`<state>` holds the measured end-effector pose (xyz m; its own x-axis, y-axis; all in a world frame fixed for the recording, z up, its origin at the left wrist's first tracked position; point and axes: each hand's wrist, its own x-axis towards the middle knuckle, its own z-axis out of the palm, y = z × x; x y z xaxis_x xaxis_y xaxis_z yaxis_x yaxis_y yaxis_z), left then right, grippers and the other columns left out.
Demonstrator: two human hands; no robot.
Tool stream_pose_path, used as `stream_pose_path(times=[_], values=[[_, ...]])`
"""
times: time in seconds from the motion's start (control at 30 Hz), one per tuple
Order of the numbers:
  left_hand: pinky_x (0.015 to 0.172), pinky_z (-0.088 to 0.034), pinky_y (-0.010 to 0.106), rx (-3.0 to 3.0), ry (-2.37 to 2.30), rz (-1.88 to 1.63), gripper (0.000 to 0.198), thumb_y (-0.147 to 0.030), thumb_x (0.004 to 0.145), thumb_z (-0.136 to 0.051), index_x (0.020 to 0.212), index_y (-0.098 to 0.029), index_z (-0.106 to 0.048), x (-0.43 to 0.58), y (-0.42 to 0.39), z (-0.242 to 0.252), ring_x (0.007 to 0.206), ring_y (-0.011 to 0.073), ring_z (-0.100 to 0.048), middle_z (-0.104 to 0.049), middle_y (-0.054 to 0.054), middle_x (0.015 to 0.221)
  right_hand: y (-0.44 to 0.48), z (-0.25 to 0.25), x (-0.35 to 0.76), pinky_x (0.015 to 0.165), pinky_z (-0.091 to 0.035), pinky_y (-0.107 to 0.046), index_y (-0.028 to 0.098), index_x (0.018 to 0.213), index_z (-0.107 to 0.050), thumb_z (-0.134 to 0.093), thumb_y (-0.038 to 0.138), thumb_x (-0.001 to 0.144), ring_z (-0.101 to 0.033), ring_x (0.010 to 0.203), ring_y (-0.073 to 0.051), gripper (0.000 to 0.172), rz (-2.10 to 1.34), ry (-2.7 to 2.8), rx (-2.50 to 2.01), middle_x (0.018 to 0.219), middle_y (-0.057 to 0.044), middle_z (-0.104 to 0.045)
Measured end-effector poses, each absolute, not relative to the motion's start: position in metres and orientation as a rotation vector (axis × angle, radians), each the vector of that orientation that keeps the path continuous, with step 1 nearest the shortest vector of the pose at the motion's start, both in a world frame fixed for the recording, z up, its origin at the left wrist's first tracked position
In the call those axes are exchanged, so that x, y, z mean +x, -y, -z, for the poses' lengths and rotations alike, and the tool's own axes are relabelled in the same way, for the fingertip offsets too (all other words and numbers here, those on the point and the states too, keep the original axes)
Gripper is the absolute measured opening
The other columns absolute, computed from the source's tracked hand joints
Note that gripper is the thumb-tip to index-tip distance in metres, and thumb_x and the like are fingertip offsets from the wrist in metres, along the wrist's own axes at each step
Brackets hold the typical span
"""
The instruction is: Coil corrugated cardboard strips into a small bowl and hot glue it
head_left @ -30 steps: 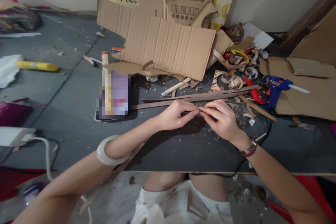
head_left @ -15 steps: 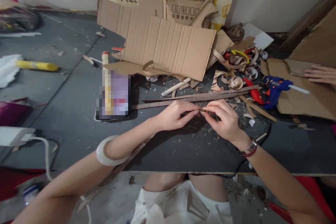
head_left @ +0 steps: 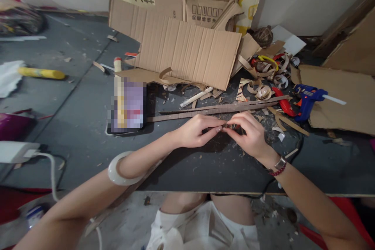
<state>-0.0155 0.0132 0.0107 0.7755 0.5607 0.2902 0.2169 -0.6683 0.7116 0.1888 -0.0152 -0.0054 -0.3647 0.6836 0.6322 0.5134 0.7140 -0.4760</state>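
Observation:
My left hand (head_left: 196, 131) and my right hand (head_left: 249, 133) meet fingertip to fingertip over the dark table (head_left: 88, 133), both pinching a thin brown cardboard strip (head_left: 140, 179) that runs from my fingers down to the lower left, under my left forearm and past the table's front edge. A small bit of the strip shows between my fingertips. Just behind my hands lie long thin cardboard strips (head_left: 216, 108) stretched across the table. My left wrist has a white bangle, my right wrist a watch and a red bead band.
A large corrugated cardboard sheet (head_left: 181, 47) and boxes stand behind. A blue glue gun (head_left: 307, 99) rests at the right on flat cardboard (head_left: 342, 97), beside curled cardboard scraps (head_left: 263, 86). A blurred flat device (head_left: 127, 105) lies left of centre. A yellow tube (head_left: 41, 73) lies far left.
Another person's hand that reached onto the cardboard at the far right half a second ago is gone, along with the small piece there. My hands shifted slightly while pinching the strip.

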Motion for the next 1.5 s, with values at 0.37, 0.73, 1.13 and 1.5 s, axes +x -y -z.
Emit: stream_pose_path(times=[0.37, 0.73, 1.13, 1.5], values=[[0.072, -0.047, 0.022, 2.202, -0.556, -0.662, 0.027, -0.022, 0.095, -0.044, 0.094, -0.01, -0.068, -0.014, -0.012, -0.009, 0.078, 0.0138, -0.064, -0.069, 0.01, 0.085, 0.015, 0.009, 0.189, 0.075, -0.052, -0.033, 0.021, 0.095, -0.056, -0.065, 0.018, 0.082, -0.059, 0.084, -0.018, 0.016, -0.236, 2.104, -0.884, 0.088, -0.006, -0.063], [0.069, -0.047, 0.018, 1.883, -0.573, -0.394, 0.022, -0.027, 0.089, -0.055, 0.092, -0.01, -0.069, -0.023, -0.024, -0.011, 0.073, 0.011, -0.061, -0.07, 0.005, 0.081, 0.017, 0.008, 0.189, 0.077, -0.052, -0.033, 0.02, 0.099, -0.064, -0.064, 0.02, 0.083, -0.057, 0.088, -0.018, 0.015, -0.209, 2.247, -0.775, 0.092, -0.007, -0.063], [0.066, -0.049, 0.02, 1.819, -0.671, -0.483, 0.03, -0.032, 0.091, -0.053, 0.097, -0.009, -0.072, -0.024, -0.026, -0.013, 0.071, 0.0122, -0.063, -0.072, 0.006, 0.081, 0.013, 0.004, 0.19, 0.079, -0.051, -0.038, 0.024, 0.101, -0.066, -0.061, 0.018, 0.085, -0.058, 0.089, -0.019, 0.018, -0.314, 2.161, -0.814, 0.094, -0.006, -0.063], [0.069, -0.056, 0.025, 1.687, -0.709, -0.571, 0.02, -0.028, 0.084, -0.064, 0.092, -0.014, -0.075, -0.022, -0.025, -0.006, 0.07, 0.0145, -0.069, -0.075, 0.006, 0.079, 0.012, 0.003, 0.189, 0.077, -0.049, -0.036, 0.022, 0.092, -0.064, -0.064, 0.018, 0.083, -0.059, 0.086, -0.017, 0.009, -0.401, 2.051, -0.898, 0.089, -0.004, -0.063]])
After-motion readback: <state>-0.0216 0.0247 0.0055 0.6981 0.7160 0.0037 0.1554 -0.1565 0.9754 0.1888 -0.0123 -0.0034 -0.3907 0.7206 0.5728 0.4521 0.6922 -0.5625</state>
